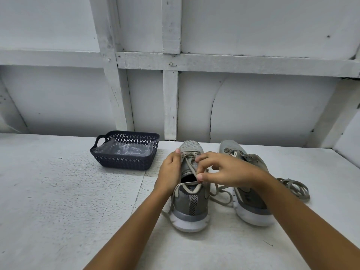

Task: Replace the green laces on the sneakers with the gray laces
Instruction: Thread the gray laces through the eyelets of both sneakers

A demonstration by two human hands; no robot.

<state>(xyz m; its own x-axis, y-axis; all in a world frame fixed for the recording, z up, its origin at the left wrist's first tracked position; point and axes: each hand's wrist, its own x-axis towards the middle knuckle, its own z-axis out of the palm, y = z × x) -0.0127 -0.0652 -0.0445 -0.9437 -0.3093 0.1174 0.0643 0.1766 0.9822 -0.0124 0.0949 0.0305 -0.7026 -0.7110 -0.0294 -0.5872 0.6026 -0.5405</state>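
Observation:
Two gray sneakers stand on the white table, heels toward me. The left sneaker (190, 207) has a gray lace (190, 166) threaded near its toe, with loose ends trailing over the heel and to the right. My left hand (170, 171) grips that sneaker's left side by the eyelets. My right hand (224, 169) pinches the lace above the tongue. The right sneaker (251, 203) has no lace in its eyelets and is partly hidden by my right forearm. A second loose gray lace (297, 189) lies coiled to its right.
A dark plastic basket (124, 152) lined with clear plastic sits at the back left of the table (58, 191). A white panelled wall (194, 94) stands right behind the table.

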